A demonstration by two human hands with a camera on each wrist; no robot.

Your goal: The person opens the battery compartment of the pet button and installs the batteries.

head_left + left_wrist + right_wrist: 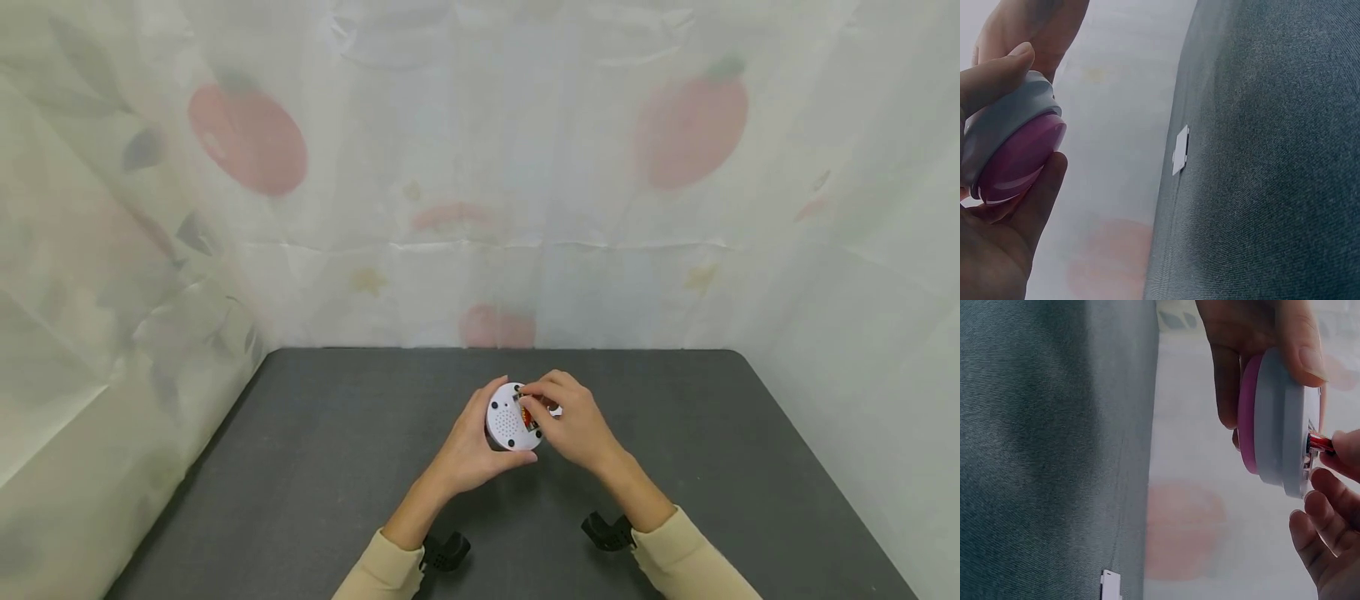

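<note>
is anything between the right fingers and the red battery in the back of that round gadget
Nothing visible is. The left hand holds the round gadget with its white underside up, and the right hand already has its fingertips on the red battery in the open slot. The small white cover lies apart on the table.

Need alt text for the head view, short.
Over a dark grey table, the left hand holds a round white device underside up, while the right hand pinches a red battery at its open compartment. A fruit-print white curtain hangs behind.
</note>
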